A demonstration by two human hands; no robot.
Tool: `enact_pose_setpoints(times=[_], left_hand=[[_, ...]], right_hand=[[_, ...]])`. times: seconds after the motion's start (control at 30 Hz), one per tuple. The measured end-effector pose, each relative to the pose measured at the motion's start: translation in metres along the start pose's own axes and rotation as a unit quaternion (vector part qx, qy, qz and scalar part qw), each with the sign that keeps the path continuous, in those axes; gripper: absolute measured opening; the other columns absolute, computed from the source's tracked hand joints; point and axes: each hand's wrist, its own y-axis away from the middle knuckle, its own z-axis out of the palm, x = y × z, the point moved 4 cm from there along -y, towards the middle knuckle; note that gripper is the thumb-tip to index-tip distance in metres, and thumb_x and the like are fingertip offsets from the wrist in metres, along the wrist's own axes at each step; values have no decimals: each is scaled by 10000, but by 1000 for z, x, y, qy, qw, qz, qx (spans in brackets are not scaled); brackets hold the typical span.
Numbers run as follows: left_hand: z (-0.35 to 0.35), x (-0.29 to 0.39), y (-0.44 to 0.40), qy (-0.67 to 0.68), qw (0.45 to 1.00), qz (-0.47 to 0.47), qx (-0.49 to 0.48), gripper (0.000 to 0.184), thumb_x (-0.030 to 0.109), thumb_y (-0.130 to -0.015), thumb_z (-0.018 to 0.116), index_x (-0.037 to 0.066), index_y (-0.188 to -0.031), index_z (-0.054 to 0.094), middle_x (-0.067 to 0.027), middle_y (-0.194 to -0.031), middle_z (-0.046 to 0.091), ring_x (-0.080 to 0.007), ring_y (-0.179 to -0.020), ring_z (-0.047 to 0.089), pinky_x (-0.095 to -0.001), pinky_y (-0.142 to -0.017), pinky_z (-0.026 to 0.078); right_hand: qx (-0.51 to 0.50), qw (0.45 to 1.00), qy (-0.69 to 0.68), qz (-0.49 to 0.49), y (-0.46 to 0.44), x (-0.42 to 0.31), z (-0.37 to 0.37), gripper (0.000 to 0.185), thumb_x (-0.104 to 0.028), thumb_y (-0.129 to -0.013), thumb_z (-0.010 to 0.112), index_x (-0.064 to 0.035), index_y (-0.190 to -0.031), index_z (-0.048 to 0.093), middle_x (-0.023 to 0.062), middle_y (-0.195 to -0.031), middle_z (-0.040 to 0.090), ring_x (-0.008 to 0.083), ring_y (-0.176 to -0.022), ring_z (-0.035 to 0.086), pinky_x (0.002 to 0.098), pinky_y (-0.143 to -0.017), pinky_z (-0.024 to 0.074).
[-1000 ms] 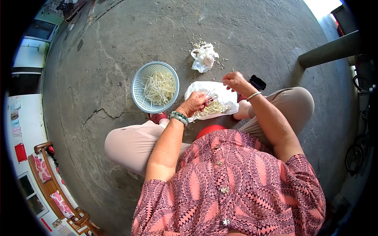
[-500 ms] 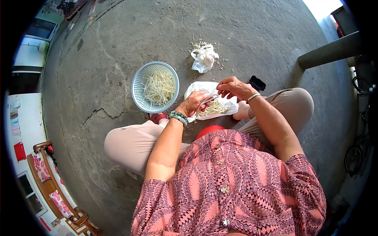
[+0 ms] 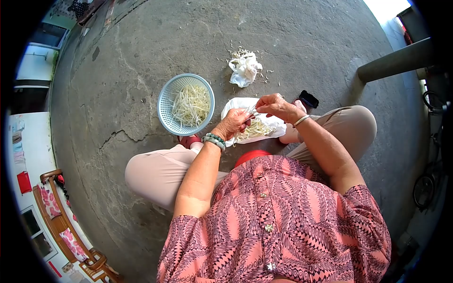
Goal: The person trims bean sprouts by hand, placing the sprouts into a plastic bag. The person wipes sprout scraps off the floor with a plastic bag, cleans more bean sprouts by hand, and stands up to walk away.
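My left hand (image 3: 232, 123), with beaded bracelets at its wrist, is closed around a small bunch of bean sprouts (image 3: 249, 111). My right hand (image 3: 276, 107), wearing a pale bangle, meets it from the other side; thumb and fingers are pinched at the sprouts' tips. Beneath both hands lies a white plastic bag (image 3: 276, 129) spread on the ground, with more bean sprouts on it. Left of my left hand stands a light blue plastic colander (image 3: 163, 109) holding a heap of pale sprouts (image 3: 191, 106).
Farther out, a crumpled white bag (image 3: 245, 70) lies among scattered sprout scraps (image 3: 241, 52) on the concrete floor (image 3: 141, 52). Beside my right foot is a black object (image 3: 309, 99). A grey post (image 3: 396, 59) rises at right; a wooden bench (image 3: 59, 221) stands at far left.
My right hand has moved slightly left and closed in on the sprouts' tips at my left hand. The left hand has turned a little; the colander and bags have stayed put.
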Motion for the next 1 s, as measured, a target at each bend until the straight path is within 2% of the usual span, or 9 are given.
enact_pose_setpoints(times=[0.17,0.37,0.57,0.67,0.77,0.8,0.9,0.97,1.0], left_hand=[[1,-4,-3,-24,1000,13,-10,264,265,-931,477,34,-937,605,21,-698,524,-32,-506,401,-188,-470,362],[3,-1,0,-19,1000,0,4,265,253,-936,457,34,-931,604,21,-697,520,-33,-512,405,-190,-471,365],[2,-3,-1,-27,1000,-3,11,257,259,-936,465,44,-922,604,36,-673,494,-30,-505,394,-190,-468,358],[2,-4,-2,-40,999,-8,15,256,286,-928,500,53,-908,606,49,-644,470,-30,-500,382,-188,-462,338],[4,-3,-2,-40,999,-4,19,266,313,-915,532,58,-890,605,55,-621,454,-32,-496,374,-188,-459,323],[4,-3,-2,-41,999,-3,23,270,316,-914,534,57,-887,605,55,-619,452,-33,-495,374,-189,-459,322],[3,-3,-2,-40,999,-3,31,278,321,-910,541,52,-880,604,55,-614,450,-36,-490,372,-192,-456,323],[2,-4,-2,-36,999,-6,33,278,318,-907,545,48,-878,602,54,-613,452,-39,-486,369,-194,-454,329],[0,-5,-3,-26,999,5,33,272,307,-909,544,43,-882,602,52,-614,459,-39,-485,375,-195,-455,340]], right_hand=[[14,999,-33,2,-4,10,7,249,-207,-737,633,-7,-885,642,40,-797,613,121,-745,564,263,-616,483],[55,992,-112,-25,-4,9,5,280,-231,-729,622,-13,-903,644,54,-828,613,131,-766,568,266,-649,490],[24,1000,-18,-4,-8,14,2,266,-203,-730,608,-14,-913,650,33,-842,620,143,-758,567,288,-654,477],[30,993,37,-106,-21,24,4,238,-145,-720,588,15,-890,635,86,-824,629,193,-742,591,322,-664,480],[114,947,166,-252,-12,6,8,197,-94,-705,563,33,-846,617,158,-820,620,274,-748,607,357,-678,487],[122,936,190,-268,-9,3,11,143,-68,-704,550,14,-814,593,181,-883,598,350,-787,601,389,-688,495],[248,867,332,-275,-2,-6,16,129,-56,-710,552,-11,-830,572,166,-919,570,363,-802,594,412,-700,500],[317,858,283,-288,-7,-2,2,98,-118,-770,566,-36,-823,574,155,-942,562,364,-799,590,434,-695,499],[328,864,297,-240,-10,0,-9,133,-165,-790,563,-35,-791,586,154,-918,571,361,-798,592,436,-698,497]])
